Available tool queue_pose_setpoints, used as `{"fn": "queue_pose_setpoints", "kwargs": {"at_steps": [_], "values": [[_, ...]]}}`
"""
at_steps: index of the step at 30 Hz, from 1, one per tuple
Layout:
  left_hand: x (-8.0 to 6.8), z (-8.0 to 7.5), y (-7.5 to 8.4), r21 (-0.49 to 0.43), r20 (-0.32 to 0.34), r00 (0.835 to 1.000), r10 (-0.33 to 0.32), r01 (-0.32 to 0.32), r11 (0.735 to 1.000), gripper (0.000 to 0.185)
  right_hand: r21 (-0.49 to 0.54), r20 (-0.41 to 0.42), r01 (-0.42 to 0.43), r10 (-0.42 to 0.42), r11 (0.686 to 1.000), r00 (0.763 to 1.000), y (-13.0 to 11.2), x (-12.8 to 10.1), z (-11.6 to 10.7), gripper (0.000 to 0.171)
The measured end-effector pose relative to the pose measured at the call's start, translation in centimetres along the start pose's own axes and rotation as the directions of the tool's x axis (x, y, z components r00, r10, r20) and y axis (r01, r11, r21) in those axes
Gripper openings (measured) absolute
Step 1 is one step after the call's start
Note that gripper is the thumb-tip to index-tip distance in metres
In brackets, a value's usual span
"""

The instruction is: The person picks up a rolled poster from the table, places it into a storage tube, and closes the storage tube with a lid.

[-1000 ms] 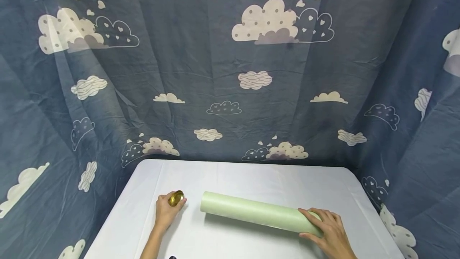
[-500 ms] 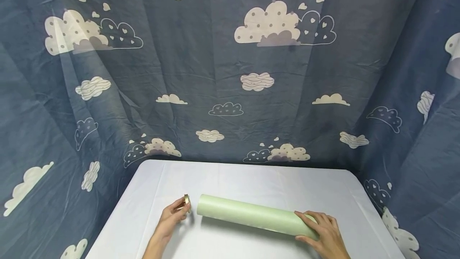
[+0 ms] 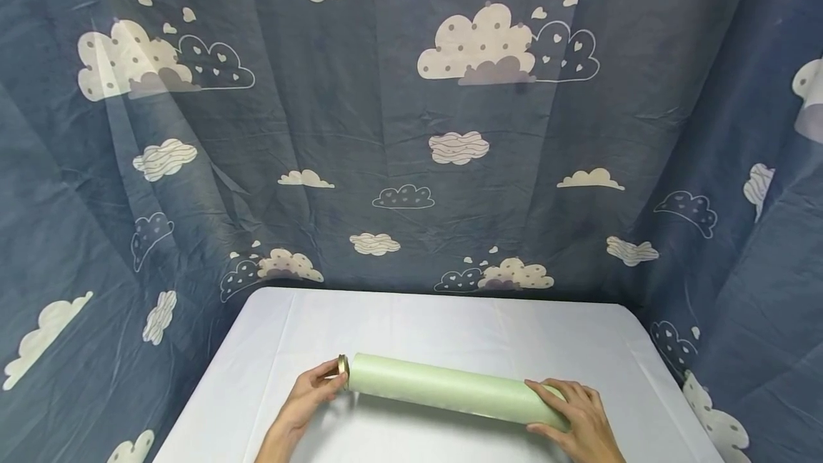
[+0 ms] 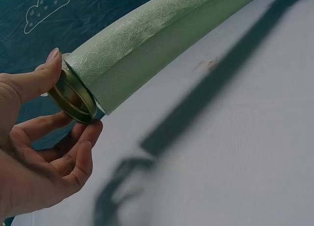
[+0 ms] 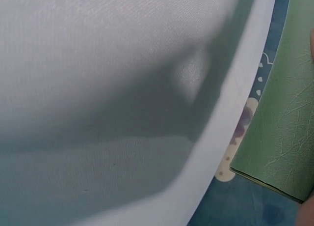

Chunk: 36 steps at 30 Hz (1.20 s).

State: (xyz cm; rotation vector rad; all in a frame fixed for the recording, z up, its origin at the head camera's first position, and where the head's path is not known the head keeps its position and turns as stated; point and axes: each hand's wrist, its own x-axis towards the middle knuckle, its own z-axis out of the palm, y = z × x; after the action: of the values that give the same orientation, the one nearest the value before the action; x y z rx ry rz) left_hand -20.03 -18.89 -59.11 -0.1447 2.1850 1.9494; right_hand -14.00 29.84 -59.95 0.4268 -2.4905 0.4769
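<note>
A pale green tube [image 3: 444, 388] with a leathery, creased surface lies crosswise above the white table. My right hand [image 3: 575, 416] grips its right end, thumb on the near side and fingers over the top. In the right wrist view only bits of that hand's fingers [image 5: 305, 211] show beside the green tube [image 5: 279, 132]. My left hand [image 3: 308, 402] pinches a round gold metal lid [image 3: 343, 370] between thumb and fingers at the tube's left end. In the left wrist view the gold lid [image 4: 73, 96] stands tilted, its rim right at the tube's open end [image 4: 93, 86].
The white table [image 3: 386, 320] has rounded far corners. A dark blue curtain [image 3: 398, 113] with cloud prints hangs behind it and on both sides. Shadows of the tube [image 4: 211, 83] and left hand fall on the tabletop.
My left hand has carried the lid rightward and turned it from facing up to edge-on, bringing it up to the tube's left end. The tube has shifted slightly left with my right hand on it.
</note>
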Motion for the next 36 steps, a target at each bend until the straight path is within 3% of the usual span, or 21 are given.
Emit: {"fn": "queue_pose_setpoints", "kwargs": {"at_steps": [15, 22, 26, 30, 36], "values": [[-0.3, -0.9, 0.5, 0.019, 0.188, 0.982, 0.027, -0.031, 0.999, 0.068, 0.018, 0.029, 0.004, -0.004, 1.0, 1.0, -0.4, 0.3, -0.2, 0.074], [-0.5, -1.5, -0.1, 0.051, 0.233, 0.972, 0.022, -0.035, 0.998, 0.068, -0.034, 0.057, 0.113, -0.111, 0.993, 0.992, -0.3, 0.5, -0.5, 0.08], [-0.7, -1.7, -0.6, 0.032, 0.27, 0.962, 0.043, -0.053, 0.998, 0.069, -0.006, 0.118, 0.146, -0.145, 0.989, 0.982, 0.0, 0.7, -0.6, 0.089], [-0.9, -1.8, -1.1, -0.02, 0.313, 0.947, 0.07, -0.067, 0.998, 0.071, 0.049, 0.183, 0.107, -0.114, 0.993, 0.977, 0.2, 1.2, -0.9, 0.079], [-1.1, -2.0, -1.4, -0.059, 0.274, 0.955, 0.113, -0.101, 0.993, 0.065, 0.053, 0.293, 0.047, -0.061, 0.997, 0.954, -0.2, 1.5, -1.5, 0.067]]}}
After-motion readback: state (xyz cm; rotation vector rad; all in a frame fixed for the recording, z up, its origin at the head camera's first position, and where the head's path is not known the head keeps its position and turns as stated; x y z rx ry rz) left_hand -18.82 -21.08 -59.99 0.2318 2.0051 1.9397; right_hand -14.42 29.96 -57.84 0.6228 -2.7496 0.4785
